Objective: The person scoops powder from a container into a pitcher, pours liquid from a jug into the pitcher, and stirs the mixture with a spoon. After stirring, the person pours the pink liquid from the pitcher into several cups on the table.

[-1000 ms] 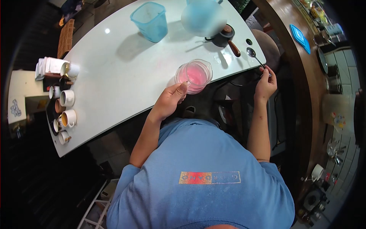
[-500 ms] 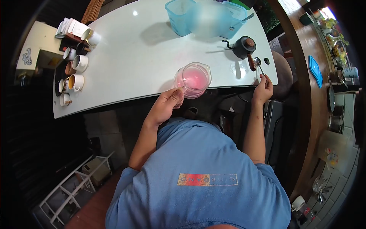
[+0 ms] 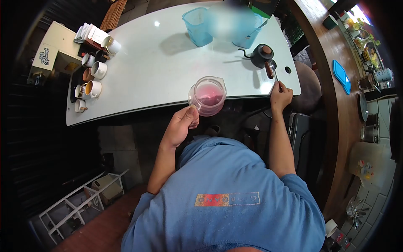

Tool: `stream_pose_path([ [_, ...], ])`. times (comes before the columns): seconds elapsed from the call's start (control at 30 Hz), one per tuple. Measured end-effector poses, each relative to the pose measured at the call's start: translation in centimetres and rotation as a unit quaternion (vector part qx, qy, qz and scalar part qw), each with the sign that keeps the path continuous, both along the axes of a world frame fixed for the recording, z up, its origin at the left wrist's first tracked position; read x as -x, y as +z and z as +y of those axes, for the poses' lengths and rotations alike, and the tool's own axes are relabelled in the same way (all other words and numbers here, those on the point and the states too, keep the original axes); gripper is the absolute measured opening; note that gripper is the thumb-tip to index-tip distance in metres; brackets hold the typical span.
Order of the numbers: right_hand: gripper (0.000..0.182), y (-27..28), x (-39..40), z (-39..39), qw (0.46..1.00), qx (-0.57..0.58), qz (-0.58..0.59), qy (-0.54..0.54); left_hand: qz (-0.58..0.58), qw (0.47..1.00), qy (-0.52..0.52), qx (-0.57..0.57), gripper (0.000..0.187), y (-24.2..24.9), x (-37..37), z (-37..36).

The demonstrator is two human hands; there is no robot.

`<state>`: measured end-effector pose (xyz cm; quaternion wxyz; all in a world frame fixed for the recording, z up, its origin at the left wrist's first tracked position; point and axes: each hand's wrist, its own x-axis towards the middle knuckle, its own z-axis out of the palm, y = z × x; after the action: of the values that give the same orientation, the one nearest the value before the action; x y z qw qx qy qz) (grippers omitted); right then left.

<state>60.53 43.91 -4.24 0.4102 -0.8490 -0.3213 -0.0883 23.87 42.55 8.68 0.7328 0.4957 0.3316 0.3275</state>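
My left hand (image 3: 180,125) is closed on the handle of a clear glass pitcher (image 3: 208,95) with pink liquid in its bottom. The pitcher is at the near edge of the white table (image 3: 147,80). At the table's right end my right hand (image 3: 281,97) pinches the handle of a metal spoon (image 3: 275,72), whose bowl points away from me. Just beyond the spoon stands a dark gooseneck kettle (image 3: 261,57) with a brown handle and lid knob.
Two light-blue plastic containers (image 3: 197,27) stand at the back, partly behind a blurred patch. Several mugs (image 3: 93,89) sit at the left end. A wooden counter (image 3: 325,84) on the right bears a blue lid (image 3: 341,77).
The whole view has shifted slightly. The pink liquid in the pitcher has moved and looks darker at its lower side. Both hands keep their grips.
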Motion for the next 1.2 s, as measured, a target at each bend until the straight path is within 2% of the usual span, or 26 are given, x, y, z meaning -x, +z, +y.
stream_pose_path([
  [0.3, 0.023, 0.2, 0.7, -0.3, 1.0, -0.015, -0.001, -0.017, -0.037, 0.999, -0.021, -0.002, 0.039, 0.2, -1.5, -0.9],
  [0.37, 0.024, 0.1, 1.0, -0.4, 0.998, 0.019, -0.048, -0.017, -0.044, 0.998, -0.035, -0.007, 0.039, 0.5, -1.9, -0.7],
  [0.43, 0.025, 0.5, 1.2, -0.7, 0.998, 0.025, -0.055, -0.015, -0.007, 0.998, -0.058, -0.006, 0.043, 1.0, -2.3, -0.4],
  [0.57, 0.029, 1.1, 1.1, -1.3, 1.0, 0.008, -0.004, 0.006, -0.011, 0.994, -0.106, -0.023, 0.045, 1.7, -3.3, 0.1],
  [0.63, 0.033, 2.4, 1.4, -2.3, 0.992, -0.097, 0.074, 0.046, -0.017, 0.991, -0.129, -0.031, 0.045, 1.9, -4.0, 0.4],
  [0.67, 0.033, 3.1, 1.6, -3.4, 0.991, -0.082, 0.066, 0.081, -0.021, 0.989, -0.147, -0.022, 0.045, 1.9, -4.4, 0.5],
  [0.7, 0.033, 3.8, 2.0, -4.6, 0.992, -0.085, 0.064, 0.07, -0.025, 0.986, -0.166, -0.011, 0.045, 1.9, -4.8, 0.6],
  [0.77, 0.034, 5.5, 3.3, -7.0, 0.938, -0.127, 0.227, 0.229, -0.029, 0.981, -0.193, -0.005, 0.044, 2.0, -6.0, 0.9],
  [0.83, 0.04, 7.9, 5.2, -9.2, 0.875, -0.165, 0.352, 0.289, -0.033, 0.971, -0.238, -0.002, 0.043, 2.1, -7.3, 0.8],
  [0.87, 0.05, 8.0, 5.5, -10.1, 0.835, -0.174, 0.415, 0.318, -0.034, 0.968, -0.25, 0.001, 0.043, 2.2, -8.0, 0.7],
  [0.9, 0.057, 8.2, 5.9, -10.9, 0.761, -0.21, 0.506, 0.348, -0.037, 0.961, -0.274, 0.007, 0.042, 2.4, -8.9, 0.7],
  [0.97, 0.061, 10.7, 6.5, -12.8, 0.709, -0.2, 0.596, 0.32, -0.04, 0.949, -0.313, 0.014, 0.041, 2.5, -10.5, 0.7],
  [1.0, 0.061, 11.0, 6.5, -13.3, 0.713, -0.209, 0.593, 0.309, -0.05, 0.94, -0.337, 0.015, 0.041, 2.4, -11.4, 0.7],
  [1.07, 0.058, 11.3, 6.5, -14.7, 0.685, -0.274, 0.594, 0.321, -0.059, 0.925, -0.375, 0.02, 0.041, 2.4, -13.1, 0.4],
  [1.2, 0.053, 12.2, 6.0, -17.6, 0.704, -0.322, 0.576, 0.261, -0.067, 0.895, -0.438, 0.051, 0.039, 2.6, -16.5, -0.7],
])
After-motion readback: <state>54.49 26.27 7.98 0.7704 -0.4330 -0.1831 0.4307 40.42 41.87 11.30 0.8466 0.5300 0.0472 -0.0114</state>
